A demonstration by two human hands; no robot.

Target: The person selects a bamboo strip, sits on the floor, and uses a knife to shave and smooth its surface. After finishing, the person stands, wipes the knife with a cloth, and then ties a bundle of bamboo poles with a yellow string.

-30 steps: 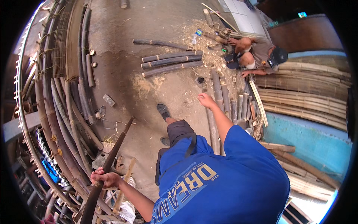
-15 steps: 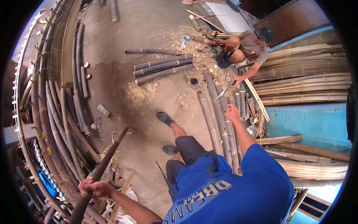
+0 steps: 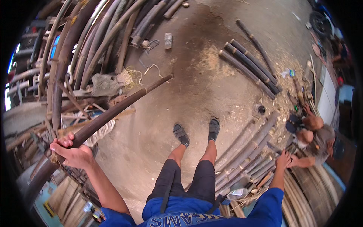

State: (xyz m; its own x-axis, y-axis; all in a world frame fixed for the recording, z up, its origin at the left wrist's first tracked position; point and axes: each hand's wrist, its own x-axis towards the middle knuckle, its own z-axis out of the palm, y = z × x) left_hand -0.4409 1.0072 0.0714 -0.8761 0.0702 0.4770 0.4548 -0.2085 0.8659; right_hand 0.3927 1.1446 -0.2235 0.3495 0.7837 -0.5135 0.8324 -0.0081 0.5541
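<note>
My left hand (image 3: pixel 75 153) is wrapped round a long dark bamboo pole (image 3: pixel 113 112), which runs slantwise from the lower left up to a thin tip over the floor. At the right, my right hand (image 3: pixel 281 162) is closed at the handle end of a long-bladed knife (image 3: pixel 273 148). A co-worker's hand (image 3: pixel 293 161) touches or nearly touches my right hand there; which fingers bear on the handle is partly hidden. Cut bamboo poles (image 3: pixel 247 151) lie on the floor just left of the knife.
The co-worker (image 3: pixel 321 142) squats at the right among shavings. Several dark bamboo lengths (image 3: pixel 251 68) lie on the concrete floor ahead. Stacked poles (image 3: pixel 107 41) fill the upper left, near a stone block (image 3: pixel 168 41). Split bamboo (image 3: pixel 302 196) lies at the lower right.
My view has turned left. My right hand, apart from the knife before, has met it at the co-worker's hand. The pole stays in my left hand.
</note>
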